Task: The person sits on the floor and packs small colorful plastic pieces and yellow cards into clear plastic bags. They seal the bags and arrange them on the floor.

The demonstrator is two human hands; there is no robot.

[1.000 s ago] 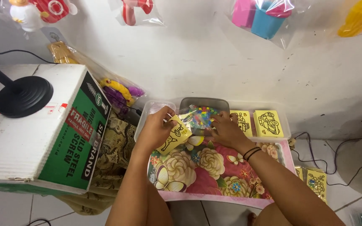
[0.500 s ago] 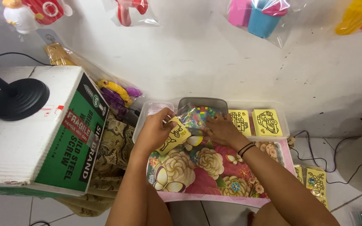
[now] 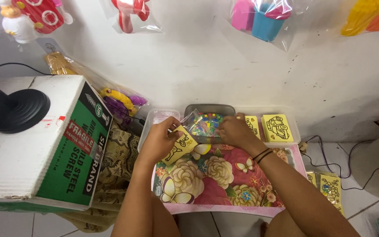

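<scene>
Yellow card: a small yellow foam card [image 3: 180, 147] with a black line drawing is pinched in the left hand [image 3: 161, 140], above the near edge of the trays.
Left hand: the fingers are curled around the card and also touch the corner of the clear bag [image 3: 202, 125]; the thumb is on the card's top side.
Right hand: the right hand [image 3: 234, 131] is closed on the other side of the clear bag, fingers bent, and grips its plastic. Dark bands are on its wrist.
Clear bag: it is held between both hands, over the grey tray [image 3: 210, 109]. Inside it are many small coloured squares.
Clear tray: a clear plastic tray [image 3: 156, 118] stands just beside the grey one, behind the left hand.
Other yellow cards: two more cards [image 3: 276, 127] lie in a clear tray to the right of the right hand, the nearer one partly hidden by that hand.
Floral board: a pink board with flowers and butterflies [image 3: 216, 180] lies under both forearms.
Cardboard box: a large white and green box [image 3: 62, 149] is at the left, with a black round lamp base [image 3: 19, 109] on top.
Wall: packed toys [image 3: 264, 15] hang on the white wall above.
Floor at right: more yellow cards in bags [image 3: 330, 188] lie on the tiles near black cables.
</scene>
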